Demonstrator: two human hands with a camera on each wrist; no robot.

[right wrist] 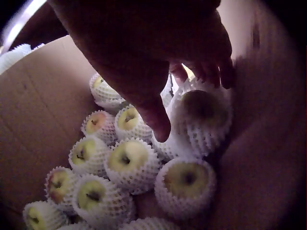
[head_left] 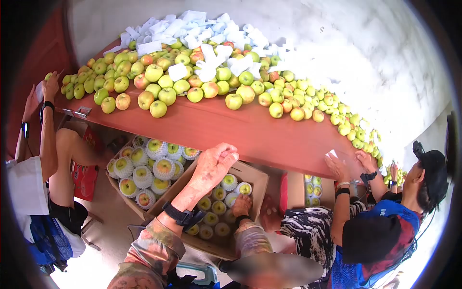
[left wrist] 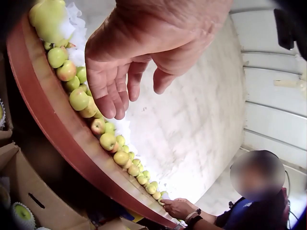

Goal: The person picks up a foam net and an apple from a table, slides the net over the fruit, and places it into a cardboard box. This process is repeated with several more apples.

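My left hand (head_left: 211, 166) is held in the air by the front edge of the red table (head_left: 192, 120); in the left wrist view the hand (left wrist: 148, 48) has loosely bent fingers and holds nothing. Down inside a cardboard box (head_left: 260, 185), my right hand (head_left: 242, 206) is at the right side. In the right wrist view, the thumb and fingers of that hand (right wrist: 144, 57) grip an apple in a white foam net (right wrist: 201, 120), beside the box wall. Other netted apples (right wrist: 129, 160) lie below and left of it.
Loose apples (head_left: 166, 96) and white foam nets (head_left: 192, 29) are heaped along the table's back. A second box of netted apples (head_left: 142, 176) stands left of mine. People sit at left (head_left: 29, 188) and right (head_left: 385, 226), hands at the table.
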